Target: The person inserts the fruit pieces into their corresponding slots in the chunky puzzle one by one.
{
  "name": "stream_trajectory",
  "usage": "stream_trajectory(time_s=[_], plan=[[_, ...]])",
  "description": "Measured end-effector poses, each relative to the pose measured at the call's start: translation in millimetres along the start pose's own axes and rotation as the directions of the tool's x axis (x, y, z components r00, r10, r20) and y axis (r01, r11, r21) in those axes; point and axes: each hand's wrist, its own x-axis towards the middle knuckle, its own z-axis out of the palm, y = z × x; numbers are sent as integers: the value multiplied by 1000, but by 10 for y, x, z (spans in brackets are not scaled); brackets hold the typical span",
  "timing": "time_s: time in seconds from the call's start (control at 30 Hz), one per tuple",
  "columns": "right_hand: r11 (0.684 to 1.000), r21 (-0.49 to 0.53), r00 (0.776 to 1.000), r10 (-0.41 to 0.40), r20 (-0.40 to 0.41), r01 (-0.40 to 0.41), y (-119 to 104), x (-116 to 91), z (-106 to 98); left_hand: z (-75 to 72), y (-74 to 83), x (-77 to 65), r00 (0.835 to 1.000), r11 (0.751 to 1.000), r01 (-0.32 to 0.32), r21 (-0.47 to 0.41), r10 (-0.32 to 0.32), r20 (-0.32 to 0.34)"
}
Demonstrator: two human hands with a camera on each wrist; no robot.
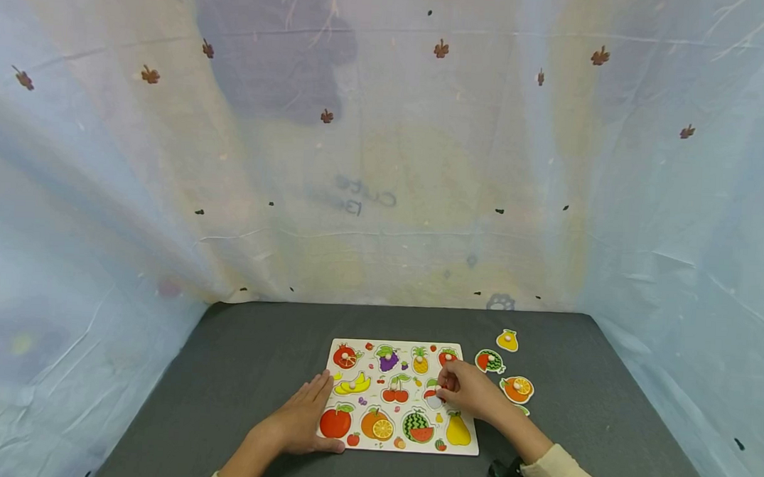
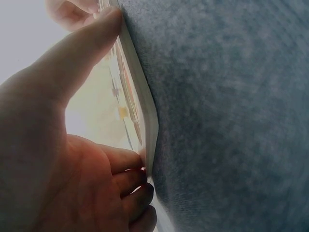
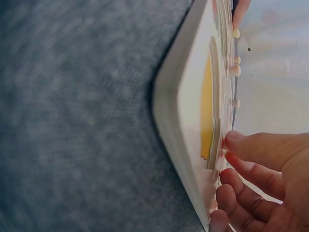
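Note:
A white fruit puzzle board (image 1: 386, 443) lies flat on the dark table. My left hand (image 1: 304, 414) rests along its left edge with extended fingers; the left wrist view has the thumb (image 2: 89, 46) on the board's rim. My right hand (image 1: 468, 390) is over the board's right side, thumb and forefinger pinching a small puzzle piece (image 1: 431, 386) with red and a green leaf. In the right wrist view those fingertips (image 3: 234, 137) meet close to the board's surface, and the other fingers are curled. The hand partly covers the piece and a strawberry piece (image 1: 447, 356) above it.
Right of the board lie loose pieces: a pear (image 1: 508, 340), a watermelon (image 1: 489, 361) and an orange (image 1: 517, 389). Another piece (image 1: 523, 410) is mostly hidden by the right forearm. Small knobs (image 3: 235, 70) stand up from the board. A patterned curtain (image 1: 392, 161) surrounds the table (image 1: 249, 354).

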Motion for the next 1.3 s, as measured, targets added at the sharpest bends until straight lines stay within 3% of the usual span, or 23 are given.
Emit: stream_trajectory(time_s=[0.73, 1.13, 1.3], plan=[[1000, -21, 999, 8, -53, -9, -16, -125, -33, 15, -1, 8, 1000, 1000, 6, 13, -6, -3], [999, 35, 997, 23, -80, -20, 96, -266, -128, 24, -6, 5, 1000, 1000, 10, 12, -10, -5], [997, 56, 995, 66, -73, -62, 74, -395, -226, 27, -15, 11, 1000, 1000, 9, 13, -9, -5]])
